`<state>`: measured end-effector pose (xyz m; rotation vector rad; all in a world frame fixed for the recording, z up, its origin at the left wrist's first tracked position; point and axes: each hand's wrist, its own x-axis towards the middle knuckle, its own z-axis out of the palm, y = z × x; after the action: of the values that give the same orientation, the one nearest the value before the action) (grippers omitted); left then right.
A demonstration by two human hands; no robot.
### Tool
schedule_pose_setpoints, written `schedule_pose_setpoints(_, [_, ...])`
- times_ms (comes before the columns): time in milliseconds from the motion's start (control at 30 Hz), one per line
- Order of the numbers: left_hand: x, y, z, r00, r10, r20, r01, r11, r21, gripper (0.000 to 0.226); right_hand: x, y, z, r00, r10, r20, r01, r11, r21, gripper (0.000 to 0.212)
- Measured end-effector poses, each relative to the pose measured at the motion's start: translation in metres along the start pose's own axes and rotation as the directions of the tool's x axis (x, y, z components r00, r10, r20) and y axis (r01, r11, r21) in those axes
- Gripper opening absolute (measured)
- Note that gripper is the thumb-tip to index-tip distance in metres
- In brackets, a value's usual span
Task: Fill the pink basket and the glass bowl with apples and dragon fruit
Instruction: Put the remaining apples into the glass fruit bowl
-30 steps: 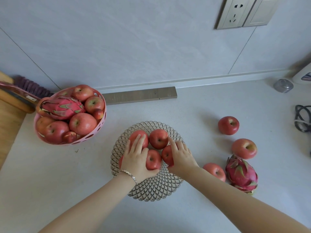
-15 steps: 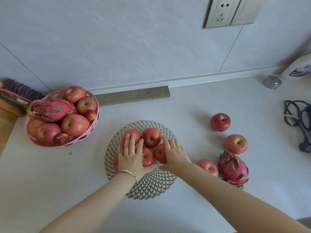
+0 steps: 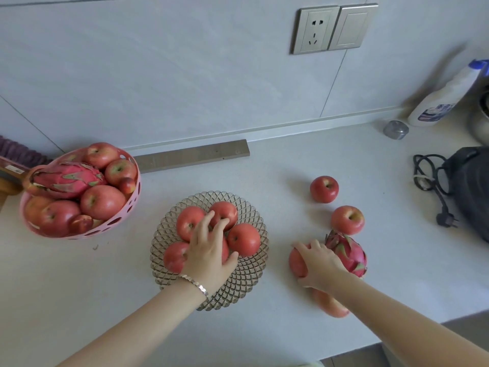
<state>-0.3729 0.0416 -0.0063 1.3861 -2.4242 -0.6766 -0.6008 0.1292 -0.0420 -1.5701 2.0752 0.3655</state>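
The pink basket point(image 3: 116, 223) at the left holds several red apples and a dragon fruit point(image 3: 66, 178). The patterned glass bowl point(image 3: 246, 282) in the middle holds several apples. My left hand point(image 3: 209, 252) lies on them with fingers spread, gripping none. My right hand point(image 3: 320, 263) is curled over a loose apple point(image 3: 296, 263) on the counter, right beside a second dragon fruit point(image 3: 349, 252). Two more apples point(image 3: 324, 189) point(image 3: 347, 219) lie behind it. Another apple point(image 3: 330, 305) shows partly under my right forearm.
A grey metal bar point(image 3: 193, 156) lies along the wall behind the bowl. At the right stand a white bottle point(image 3: 444, 99), a small metal cap point(image 3: 396, 129) and a black appliance point(image 3: 471, 186) with its cord. The counter's edge point(image 3: 397, 335) runs at the lower right.
My right hand has left the bowl and moved right onto the loose apple beside the dragon fruit. My left hand stays on the bowl's apples. The view has shifted right.
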Motion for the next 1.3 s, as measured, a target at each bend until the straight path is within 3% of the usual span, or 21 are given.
schedule_pose_setpoints(100, [-0.012, 0.003, -0.002, 0.995, 0.086, 0.044, -0.081, 0.992, -0.101, 0.069, -0.006, -0.005, -0.007, 0.983, 0.119, -0.142, -0.072, 0.951, 0.300, 0.080])
schedule_pose_setpoints(167, [-0.022, 0.006, -0.002, 0.982, 0.140, 0.129, -0.114, 0.976, -0.187, 0.074, -0.015, -0.018, -0.018, 0.964, 0.162, -0.212, -0.036, 0.867, 0.497, 0.077])
schedule_pose_setpoints(267, [-0.037, 0.012, 0.002, 0.957, 0.203, 0.205, -0.146, 0.954, -0.261, 0.086, -0.028, -0.053, -0.034, 0.978, 0.121, -0.168, 0.032, 0.713, 0.701, 0.070])
schedule_pose_setpoints(367, [-0.049, 0.011, 0.011, 0.967, 0.208, 0.148, -0.161, 0.947, -0.277, 0.093, -0.039, -0.095, -0.033, 0.999, 0.024, -0.048, 0.022, 0.633, 0.774, 0.071])
schedule_pose_setpoints(433, [-0.052, 0.003, 0.015, 0.990, 0.129, 0.063, -0.104, 0.944, -0.313, 0.092, -0.043, -0.118, -0.028, 0.997, -0.076, 0.023, 0.031, 0.645, 0.764, 0.076])
schedule_pose_setpoints(500, [-0.055, -0.007, 0.012, 1.000, -0.031, -0.002, 0.029, 0.934, -0.356, 0.076, -0.047, -0.130, -0.022, 0.977, -0.203, 0.070, 0.089, 0.676, 0.731, 0.079])
schedule_pose_setpoints(600, [-0.061, -0.028, 0.007, 0.977, -0.214, -0.008, 0.201, 0.929, -0.312, 0.066, -0.051, -0.131, -0.019, 0.950, -0.312, 0.026, 0.191, 0.645, 0.740, 0.063])
schedule_pose_setpoints(700, [-0.065, -0.042, 0.005, 0.957, -0.288, -0.020, 0.279, 0.941, -0.193, 0.071, -0.055, -0.116, -0.011, 0.969, -0.244, -0.042, 0.211, 0.723, 0.658, 0.048])
schedule_pose_setpoints(867, [-0.065, -0.042, 0.020, 0.961, -0.268, -0.075, 0.266, 0.963, -0.034, 0.073, -0.062, -0.074, 0.004, 0.978, -0.097, -0.185, 0.176, 0.860, 0.479, 0.039])
schedule_pose_setpoints(967, [-0.062, -0.035, 0.022, 0.955, -0.296, -0.032, 0.297, 0.954, 0.042, 0.076, -0.065, -0.048, 0.008, 0.987, -0.022, -0.160, 0.074, 0.942, 0.327, 0.044])
schedule_pose_setpoints(1033, [-0.060, -0.032, 0.020, 0.970, -0.243, 0.025, 0.238, 0.962, 0.137, 0.078, -0.068, -0.034, 0.011, 0.992, 0.050, -0.114, -0.030, 0.986, 0.167, 0.049])
schedule_pose_setpoints(1167, [-0.058, -0.030, 0.016, 0.991, -0.121, 0.063, 0.088, 0.921, 0.380, 0.079, -0.071, -0.016, 0.018, 0.973, 0.225, -0.058, -0.226, 0.974, -0.015, 0.054])
schedule_pose_setpoints(1300, [-0.054, -0.032, 0.015, 0.979, -0.161, 0.122, 0.105, 0.921, 0.374, 0.073, -0.069, -0.008, 0.028, 0.945, 0.326, -0.032, -0.325, 0.945, 0.036, 0.052])
